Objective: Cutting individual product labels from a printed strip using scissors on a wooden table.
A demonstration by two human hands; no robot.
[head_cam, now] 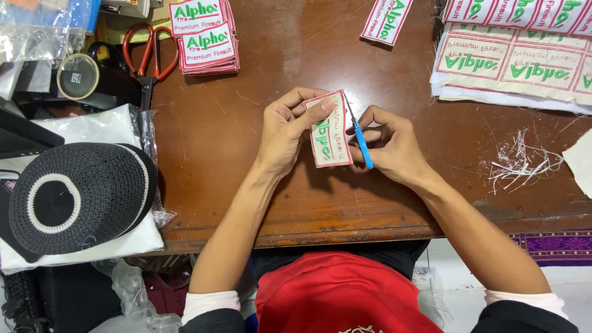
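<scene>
Closest in, at 6 o'clock: a red cloth in the lap (pixel 336 290), with two bare forearms reaching up over the edge of the brown wooden table (pixel 246 148).

In the middle: a stitched cloth patch (pixel 327 139), white with a red border and green letters, held up on its long side just above the table. Left hand (pixel 287 132) closed on the patch, thumb pressed flat on its front near the top, fingers tucked behind. Right hand (pixel 388 145) at 3 o'clock of the patch, pinched tight on a small thread cutter with a blue handle (pixel 362 145), thin metal tip pointing up along the patch's right edge.

Looks like trimming time: loose threads getting snipped off the patch border. Probably needs a small, careful snip right at the edge, without nicking the red stitching, and a steady hold on the patch.

At 3 o'clock, well apart: a little pile of white thread scraps (pixel 521 160).

At 9 o'clock: a round black knitted cap with white rings (pixel 74 194) on white cloth.

Far off at 11 o'clock: a stack of finished patches (pixel 206 40), red-handled scissors (pixel 148 52) just beside it. At 1 o'clock: uncut sheets of patches (pixel 512 61).
</scene>
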